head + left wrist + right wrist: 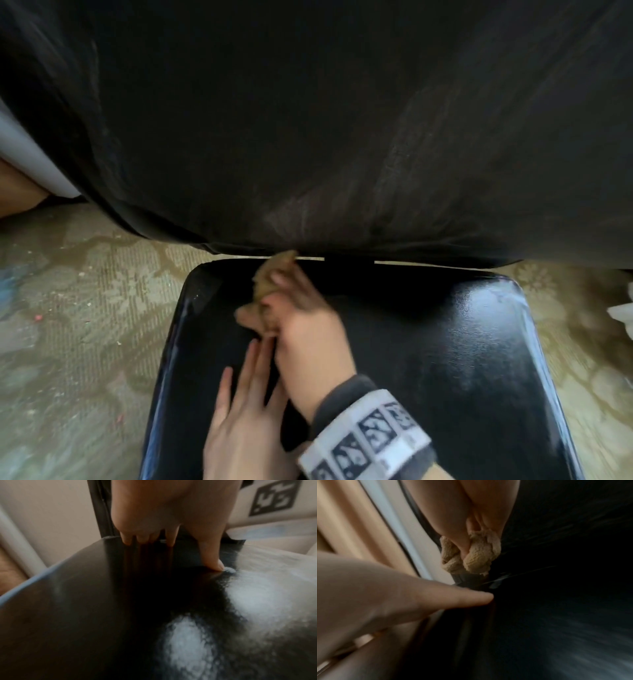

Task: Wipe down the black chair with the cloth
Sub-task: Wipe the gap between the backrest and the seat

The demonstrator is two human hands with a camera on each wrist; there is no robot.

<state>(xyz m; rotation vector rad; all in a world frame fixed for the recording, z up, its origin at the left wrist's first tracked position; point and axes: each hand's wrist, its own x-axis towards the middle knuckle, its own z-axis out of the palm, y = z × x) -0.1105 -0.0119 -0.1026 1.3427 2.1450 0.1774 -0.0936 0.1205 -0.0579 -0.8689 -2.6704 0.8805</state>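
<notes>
Head view. Chair: black, glossy seat, dusty backrest filling the upper frame. Cloth: tan, bunched, at the seat's back edge near the gap under the backrest. Right hand: fingers curled round the cloth, wrist in a marker-printed band. Left hand: flat on the seat toward its front-left, fingers straight, holding nothing, just beside the right wrist. Patterned carpet on either side; a white object at the right edge (too little shows to name it).

Left wrist view. Left hand spread, fingertips pressing the seat; pale sheen patches toward the seat's right.

Right wrist view. Cloth wadded in the right hand's curled fingers, against the dark chair; the left hand's finger lies close below (heavy blur).

Step in hand, as judged: wiping the seat's rear strip. The next move calls for sweeping along the back edge, then up the streaked backrest. The braced left hand sits in the path of any forward stroke.
</notes>
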